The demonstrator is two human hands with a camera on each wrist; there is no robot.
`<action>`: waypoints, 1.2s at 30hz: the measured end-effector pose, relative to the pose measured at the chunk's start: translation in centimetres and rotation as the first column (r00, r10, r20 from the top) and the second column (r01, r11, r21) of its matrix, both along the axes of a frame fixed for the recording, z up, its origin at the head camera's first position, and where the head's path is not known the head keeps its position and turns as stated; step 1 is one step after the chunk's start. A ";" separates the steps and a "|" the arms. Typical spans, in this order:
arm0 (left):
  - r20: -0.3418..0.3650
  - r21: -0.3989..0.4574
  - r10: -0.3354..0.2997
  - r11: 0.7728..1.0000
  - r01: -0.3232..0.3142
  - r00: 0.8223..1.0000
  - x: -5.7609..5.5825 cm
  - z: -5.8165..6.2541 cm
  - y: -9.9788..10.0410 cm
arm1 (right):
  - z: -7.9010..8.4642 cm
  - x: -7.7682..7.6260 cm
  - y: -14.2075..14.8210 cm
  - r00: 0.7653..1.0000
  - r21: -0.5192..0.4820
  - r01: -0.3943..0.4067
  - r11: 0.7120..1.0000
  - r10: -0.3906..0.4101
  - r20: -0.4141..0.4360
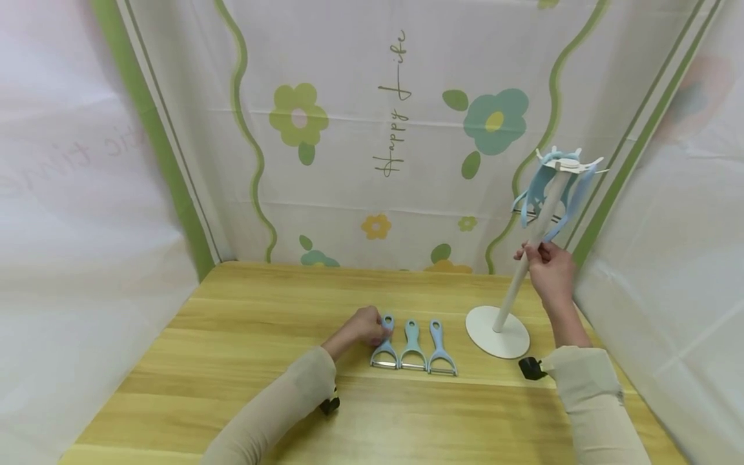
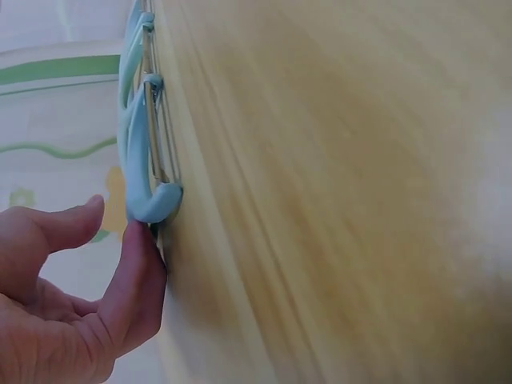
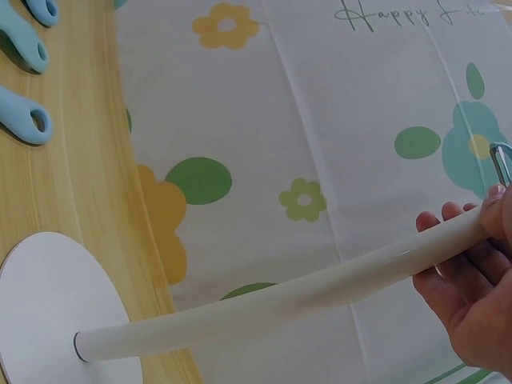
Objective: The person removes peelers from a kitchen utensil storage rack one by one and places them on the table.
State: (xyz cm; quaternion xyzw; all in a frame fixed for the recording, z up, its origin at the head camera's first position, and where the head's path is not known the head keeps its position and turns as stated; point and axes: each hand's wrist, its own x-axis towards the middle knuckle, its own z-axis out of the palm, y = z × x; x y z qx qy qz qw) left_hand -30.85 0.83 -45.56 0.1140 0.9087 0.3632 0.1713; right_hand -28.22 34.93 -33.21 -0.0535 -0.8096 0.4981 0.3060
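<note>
At lower center of the head view, a left hand, thumb and fingers parted, touches the leftmost blue peeler on a wooden counter. A mint peeler and another blue peeler lie alongside. At right, the right hand grips a white stand hung with light-blue peelers.

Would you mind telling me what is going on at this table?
A person's right grip holds a white stand by its pole, the base resting on the wooden table. Bluish hanging peelers dangle from its top. The left grip touches the leftmost peeler in a row of three; the middle peeler and rightmost peeler lie beside it.
</note>
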 end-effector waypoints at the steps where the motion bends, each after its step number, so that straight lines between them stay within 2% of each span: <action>1: 0.004 0.002 0.004 1.000 -0.004 1.000 0.0 0.1 0.0 | 0.0 0.0 0.0 1.000 0.002 0.000 1.000 0.000 0.001; 8: 0.004 0.048 0.019 0.999 -0.020 1.000 0.0 0.7 -0.1 | 0.2 -0.2 -0.4 1.000 0.023 0.004 1.000 -0.004 0.021; 17: -0.121 0.097 -0.003 0.995 0.014 0.993 -0.1 0.9 -0.2 | 0.3 -0.4 -0.9 0.999 -0.053 0.035 0.998 -0.035 0.008; 25: -0.178 0.132 -0.036 0.989 0.060 0.983 -0.2 1.2 -0.3 | 0.2 -0.9 -0.4 1.000 0.023 -0.016 1.000 0.016 -0.012; 28: -0.191 0.142 -0.042 0.987 0.070 0.981 -0.2 1.2 -0.3 | 0.0 -0.9 -0.2 0.997 0.020 -0.072 0.997 0.073 -0.018; 30: -0.197 0.145 -0.048 0.986 0.077 0.979 -0.1 1.3 -0.3 | -0.2 -1.0 0.0 0.991 -0.011 -0.128 0.992 0.128 -0.034; 32: -0.204 0.145 -0.057 0.985 0.088 0.977 0.0 1.3 -0.3 | -0.5 -1.0 0.3 0.975 -0.075 -0.214 0.974 0.210 -0.068; 34: -0.216 0.146 -0.070 0.984 0.104 0.974 0.1 1.3 -0.3 | -0.7 -1.1 0.7 0.947 -0.151 -0.315 0.937 0.299 -0.119; 36: -0.223 0.146 -0.082 0.982 0.117 0.971 0.1 1.4 -0.3 | -0.8 -1.2 1.2 0.904 -0.222 -0.423 0.879 0.392 -0.173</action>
